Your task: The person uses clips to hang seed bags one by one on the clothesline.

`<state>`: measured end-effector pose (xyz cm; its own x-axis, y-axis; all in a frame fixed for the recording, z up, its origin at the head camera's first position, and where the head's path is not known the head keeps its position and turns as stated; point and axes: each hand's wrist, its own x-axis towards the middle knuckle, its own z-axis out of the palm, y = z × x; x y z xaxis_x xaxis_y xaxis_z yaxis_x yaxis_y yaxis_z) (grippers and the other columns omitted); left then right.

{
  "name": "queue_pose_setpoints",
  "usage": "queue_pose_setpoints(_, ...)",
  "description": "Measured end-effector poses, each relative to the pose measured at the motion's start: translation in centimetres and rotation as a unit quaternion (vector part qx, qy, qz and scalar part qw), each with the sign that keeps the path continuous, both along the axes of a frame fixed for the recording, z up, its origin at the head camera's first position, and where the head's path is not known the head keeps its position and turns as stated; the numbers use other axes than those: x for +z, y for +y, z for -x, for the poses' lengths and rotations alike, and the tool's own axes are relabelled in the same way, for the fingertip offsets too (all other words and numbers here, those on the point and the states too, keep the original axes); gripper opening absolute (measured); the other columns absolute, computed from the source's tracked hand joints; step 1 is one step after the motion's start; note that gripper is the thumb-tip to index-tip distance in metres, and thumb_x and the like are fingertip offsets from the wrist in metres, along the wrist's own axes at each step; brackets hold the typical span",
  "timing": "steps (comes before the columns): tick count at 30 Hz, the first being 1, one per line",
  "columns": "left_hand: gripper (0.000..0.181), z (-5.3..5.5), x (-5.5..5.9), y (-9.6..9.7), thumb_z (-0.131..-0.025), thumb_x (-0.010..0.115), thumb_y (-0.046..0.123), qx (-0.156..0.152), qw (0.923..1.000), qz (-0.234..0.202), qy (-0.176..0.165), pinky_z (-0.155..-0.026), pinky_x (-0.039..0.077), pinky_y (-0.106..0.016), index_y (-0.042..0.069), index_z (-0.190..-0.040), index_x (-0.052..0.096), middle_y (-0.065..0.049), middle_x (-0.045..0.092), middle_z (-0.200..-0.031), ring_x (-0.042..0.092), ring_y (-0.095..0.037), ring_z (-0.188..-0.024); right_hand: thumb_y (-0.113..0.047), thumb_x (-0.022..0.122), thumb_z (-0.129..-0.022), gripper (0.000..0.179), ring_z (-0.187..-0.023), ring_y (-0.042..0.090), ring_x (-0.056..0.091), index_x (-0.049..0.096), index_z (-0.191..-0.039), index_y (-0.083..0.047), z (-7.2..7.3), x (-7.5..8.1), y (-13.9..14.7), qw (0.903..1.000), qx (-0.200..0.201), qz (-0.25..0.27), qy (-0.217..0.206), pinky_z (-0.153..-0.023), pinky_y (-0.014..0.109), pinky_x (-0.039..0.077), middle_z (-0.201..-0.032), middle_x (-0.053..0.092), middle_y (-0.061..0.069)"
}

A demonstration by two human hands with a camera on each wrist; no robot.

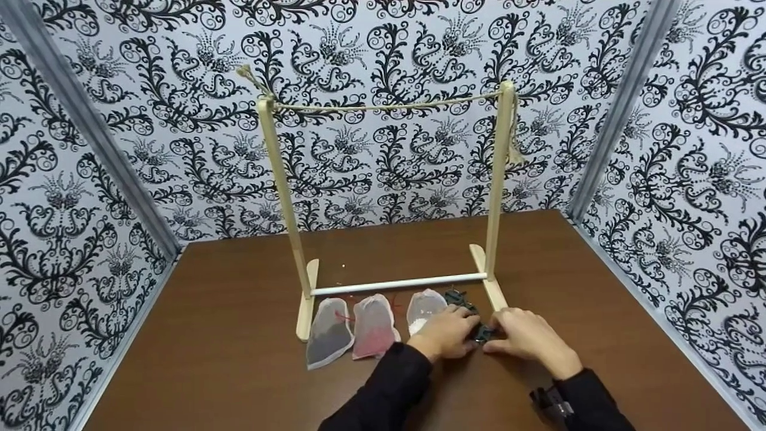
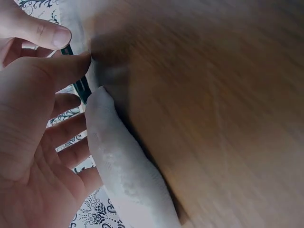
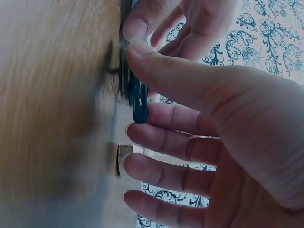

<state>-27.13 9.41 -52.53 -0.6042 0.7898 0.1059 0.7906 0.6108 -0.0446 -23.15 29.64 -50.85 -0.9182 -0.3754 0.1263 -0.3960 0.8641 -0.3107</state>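
Over a row of dark green clips (image 1: 458, 298) on the table, my left hand (image 1: 452, 329) and right hand (image 1: 526, 335) meet from both sides. Between them is one green clip (image 3: 139, 102), its rounded end sticking out below my right thumb (image 3: 161, 69). The right hand pinches it, the other fingers loosely spread. In the left wrist view, my left thumb (image 2: 71, 69) also lies across the clip, fingers behind it. Just left of the left hand lies a mesh bag with white contents (image 1: 426, 306), partly covered by that hand.
A wooden stand (image 1: 400, 283) with two uprights and a rope (image 1: 383, 108) across the top stands behind the hands. Two more mesh bags, one with dark contents (image 1: 329, 335) and one with pink contents (image 1: 374, 332), lie at left. Patterned walls (image 1: 383, 54) enclose the brown table (image 1: 239, 383).
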Motion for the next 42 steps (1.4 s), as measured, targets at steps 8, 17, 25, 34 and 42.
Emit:
queue_pose_setpoints(8,0.043,0.2,0.1,-0.3,-0.095,0.068,0.047,-0.01,0.9994,-0.031,-0.01,-0.102,0.044,-0.028,0.015,-0.124,0.066,-0.001,0.065,-0.123,0.059,-0.018,-0.115,-0.034,0.087,-0.079,0.029,-0.068,0.011,0.054,0.07,-0.09,-0.014,-0.1,0.5,-0.1,0.9996,0.025,-0.005,0.013,-0.058,0.036,0.046,-0.082,0.064,-0.003)
queue_pose_setpoints(17,0.037,0.2,0.8,-2.0,-0.096,0.069,0.039,0.005,0.9888,-0.149,-0.001,-0.093,0.049,-0.027,0.009,-0.118,0.065,-0.003,0.066,-0.112,0.062,-0.017,-0.105,-0.036,0.083,-0.084,0.046,-0.087,0.024,0.068,0.069,-0.117,-0.007,-0.1,0.9,0.0,0.9918,0.041,0.033,0.116,-0.073,0.044,0.055,-0.11,0.067,0.006)
queue_pose_setpoints(25,0.043,0.3,0.9,-4.3,-0.095,0.069,0.044,0.019,0.9733,-0.227,0.024,-0.097,0.046,-0.034,0.007,-0.118,0.068,-0.003,0.068,-0.11,0.063,-0.018,-0.107,-0.037,0.081,-0.086,0.047,-0.078,0.013,0.063,0.069,-0.12,-0.007,1.0,1.2,-1.0,0.9817,0.073,0.067,0.163,-0.068,0.036,0.054,-0.108,0.067,0.004)
queue_pose_setpoints(34,0.044,-1.2,-0.3,-5.4,-0.094,0.071,0.042,0.017,0.9321,-0.361,-0.013,-0.089,0.051,-0.03,0.004,-0.116,0.065,-0.003,0.066,-0.11,0.061,-0.016,-0.104,-0.023,0.083,-0.086,0.043,-0.086,0.012,0.067,0.067,-0.121,-0.003,1.3,1.6,-2.2,0.9684,0.14,0.135,0.157,-0.074,0.039,0.059,-0.107,0.067,0.004)
queue_pose_setpoints(42,0.049,-1.5,-0.5,-6.2,-0.095,0.069,0.043,0.058,0.9317,-0.356,-0.041,-0.097,0.051,-0.035,0.004,-0.124,0.065,-0.007,0.067,-0.122,0.062,-0.019,-0.116,-0.026,0.081,-0.088,0.044,-0.089,0.014,0.065,0.068,-0.124,-0.005,1.9,1.4,-2.6,0.966,0.147,0.123,0.174,-0.075,0.038,0.057,-0.112,0.067,0.006)
